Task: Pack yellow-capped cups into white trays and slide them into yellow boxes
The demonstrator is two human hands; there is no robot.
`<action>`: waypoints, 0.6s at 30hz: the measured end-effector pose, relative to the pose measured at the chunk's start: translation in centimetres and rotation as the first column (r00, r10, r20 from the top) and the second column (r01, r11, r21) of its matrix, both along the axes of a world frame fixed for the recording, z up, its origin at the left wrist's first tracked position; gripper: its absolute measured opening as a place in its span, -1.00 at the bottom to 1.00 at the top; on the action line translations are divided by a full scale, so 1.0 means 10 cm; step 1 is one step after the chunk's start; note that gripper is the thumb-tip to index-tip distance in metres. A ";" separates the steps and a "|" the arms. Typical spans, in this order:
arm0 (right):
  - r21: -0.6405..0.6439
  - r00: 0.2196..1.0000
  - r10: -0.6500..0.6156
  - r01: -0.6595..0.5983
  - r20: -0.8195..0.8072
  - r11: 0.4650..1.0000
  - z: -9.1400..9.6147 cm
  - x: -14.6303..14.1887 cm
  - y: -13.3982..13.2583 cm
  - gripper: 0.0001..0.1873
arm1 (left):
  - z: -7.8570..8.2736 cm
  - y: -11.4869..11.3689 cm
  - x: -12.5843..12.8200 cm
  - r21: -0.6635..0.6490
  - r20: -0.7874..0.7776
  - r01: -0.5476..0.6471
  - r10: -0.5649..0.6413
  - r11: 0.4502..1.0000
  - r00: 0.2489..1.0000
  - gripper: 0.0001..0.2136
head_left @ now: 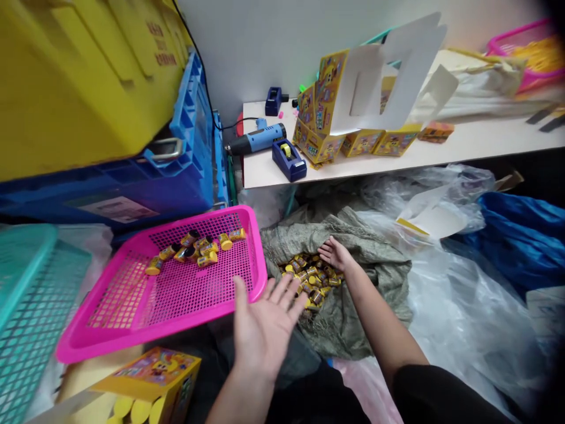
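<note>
Because the sack (384, 294) sags, the small jars (314, 280) heaped inside could be spilled over its edge by a nudge; nothing is held by the left hand (266, 327), spread palm-up at the near right corner of the pink basket (259, 250), or by the right hand (336, 254), fingers extended by the sack mouth's right edge, contact unclear

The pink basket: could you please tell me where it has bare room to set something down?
The pink basket has bare mesh between the yellow containers and its near rim, left of the left hand. Its far side is crowded with those containers.
</note>
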State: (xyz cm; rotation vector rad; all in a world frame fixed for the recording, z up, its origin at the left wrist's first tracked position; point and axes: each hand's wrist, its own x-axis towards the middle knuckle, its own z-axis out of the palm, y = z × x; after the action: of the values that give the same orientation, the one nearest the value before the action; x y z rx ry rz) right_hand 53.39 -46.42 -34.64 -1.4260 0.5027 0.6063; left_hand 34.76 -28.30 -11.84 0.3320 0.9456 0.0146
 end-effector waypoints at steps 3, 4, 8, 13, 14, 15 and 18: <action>0.003 0.999 -0.039 0.039 0.009 0.999 -0.12 0.09 0.12 -0.69 | 0.05 0.18 -0.01 0.053 -0.061 -0.097 0.101 0.994 0.993 -0.26; 0.000 0.998 -0.059 0.059 0.028 0.998 -0.14 0.11 0.17 -0.71 | 0.04 0.22 0.01 0.048 -0.073 -0.087 0.091 0.995 0.993 -0.32; 0.021 0.971 -0.158 0.157 0.180 0.987 -0.06 0.27 0.19 -0.67 | -0.11 0.08 0.04 0.122 -0.079 -0.093 0.103 0.988 0.992 -0.46; -0.081 0.947 -0.169 0.198 0.273 0.977 0.05 0.42 -0.17 -0.59 | -0.65 -0.58 0.03 0.150 -0.015 0.291 -0.293 0.945 0.956 -0.66; -0.136 0.958 -0.135 0.173 0.254 0.976 0.03 0.38 -0.23 -0.62 | -0.82 -0.70 0.09 0.155 -0.035 0.431 -0.431 0.889 0.902 -0.71; -0.193 0.971 -0.086 0.130 0.223 0.973 -0.02 0.31 -0.27 -0.65 | -1.00 -0.80 0.18 0.165 -0.107 0.537 -0.527 0.827 0.843 -0.78; -0.354 0.986 0.114 -0.064 0.122 0.933 -0.22 0.00 -0.32 -0.63 | -1.57 -0.97 0.57 0.131 -0.251 0.561 -0.520 0.818 0.817 -0.85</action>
State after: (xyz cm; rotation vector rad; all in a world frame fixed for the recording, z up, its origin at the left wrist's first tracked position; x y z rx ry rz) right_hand 53.40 -49.57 -36.87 -1.8244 0.4494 0.4993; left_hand 40.50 -38.03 -27.53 0.7985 1.0262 -0.4648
